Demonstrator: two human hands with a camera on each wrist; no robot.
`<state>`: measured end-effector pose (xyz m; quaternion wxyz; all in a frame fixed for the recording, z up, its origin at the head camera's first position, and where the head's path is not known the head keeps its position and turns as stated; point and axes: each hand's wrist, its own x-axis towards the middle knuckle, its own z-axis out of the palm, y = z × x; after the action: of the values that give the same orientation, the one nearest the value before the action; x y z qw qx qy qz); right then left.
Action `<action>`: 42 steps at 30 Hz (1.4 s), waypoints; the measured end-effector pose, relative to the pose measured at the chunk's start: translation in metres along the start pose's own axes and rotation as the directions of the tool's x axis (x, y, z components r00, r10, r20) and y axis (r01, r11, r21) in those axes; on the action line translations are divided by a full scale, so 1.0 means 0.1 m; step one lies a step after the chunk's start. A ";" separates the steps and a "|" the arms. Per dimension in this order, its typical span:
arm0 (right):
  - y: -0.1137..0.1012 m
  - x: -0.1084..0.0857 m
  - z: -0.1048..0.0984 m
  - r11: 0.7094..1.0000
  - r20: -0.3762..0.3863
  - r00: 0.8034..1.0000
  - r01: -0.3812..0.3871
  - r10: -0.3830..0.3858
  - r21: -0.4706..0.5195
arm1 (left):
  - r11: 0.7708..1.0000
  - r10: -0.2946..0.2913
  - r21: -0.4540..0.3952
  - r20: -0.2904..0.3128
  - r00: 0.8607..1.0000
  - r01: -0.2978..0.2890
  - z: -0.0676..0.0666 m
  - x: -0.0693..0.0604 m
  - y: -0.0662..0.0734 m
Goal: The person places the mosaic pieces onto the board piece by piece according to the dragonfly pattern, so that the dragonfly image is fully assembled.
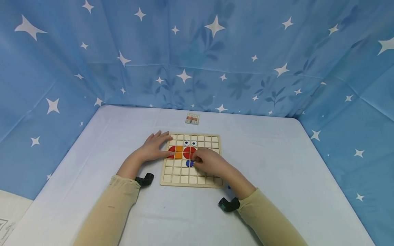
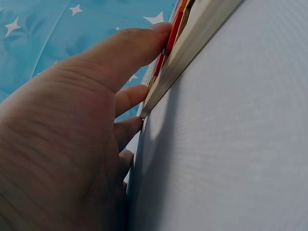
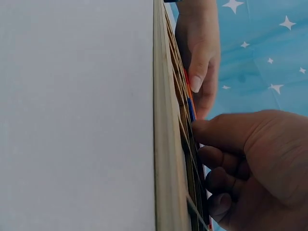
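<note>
A square wooden grid board [image 1: 167, 178] lies on the white table. On it are two eye pieces [image 1: 190, 143], a red circle [image 1: 188, 153], orange squares [image 1: 178, 152], a red rounded piece [image 1: 171, 149] and a blue round piece [image 1: 189, 163]. My left hand [image 1: 153, 147] rests at the board's left edge, fingers fairly straight, thumb on the red rounded piece. The fingers of my right hand [image 1: 210, 161] are curled, thumb and forefinger pinching at the right side of the blue piece. In the right wrist view the thumb [image 3: 221, 131] meets the blue edge [image 3: 191, 109]; the fingertip contact is partly hidden.
A small pattern card [image 1: 192, 119] lies behind the board. Black wrist devices [image 1: 229, 204] sit on both forearms. Something small and dark blue [image 1: 229, 187] lies by the right forearm, mostly hidden. A blue star-patterned curtain [image 1: 197, 51] surrounds the table.
</note>
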<state>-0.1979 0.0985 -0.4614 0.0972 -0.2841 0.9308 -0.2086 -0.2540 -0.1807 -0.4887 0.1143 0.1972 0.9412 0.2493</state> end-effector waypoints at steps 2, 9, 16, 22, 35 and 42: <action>0.00 0.00 0.01 1.000 -0.003 1.000 0.000 0.000 -0.022 | 1.000 0.000 0.000 -0.001 1.000 0.000 0.00 0.00 0.00; -0.03 -0.01 0.01 0.999 -0.008 1.000 -0.006 0.006 -0.046 | 1.000 0.000 0.000 -0.004 1.000 0.000 0.00 -0.01 0.01; -0.03 -0.08 -0.15 1.000 -0.015 1.000 0.002 -0.002 0.021 | 1.000 -0.001 -0.003 -0.003 1.000 0.001 -0.01 -0.01 0.02; 0.10 -0.24 -0.38 0.999 -0.057 0.998 0.000 0.002 0.040 | 1.000 -0.001 -0.007 -0.003 1.000 0.001 0.00 -0.01 0.01; 0.64 -0.91 -0.55 0.997 0.098 0.995 -0.039 0.033 0.063 | 1.000 -0.001 0.002 0.002 1.000 0.001 -0.02 -0.01 0.01; 0.77 -1.08 -0.44 0.994 0.255 0.966 0.005 -0.032 0.106 | 1.000 -0.008 -0.001 0.005 1.000 0.008 -0.01 -0.01 0.01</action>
<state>-0.1596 0.2324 -0.4497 0.2294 -0.3119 0.8956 -0.2192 -0.2527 -0.1806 -0.4871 0.1178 0.1939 0.9416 0.2487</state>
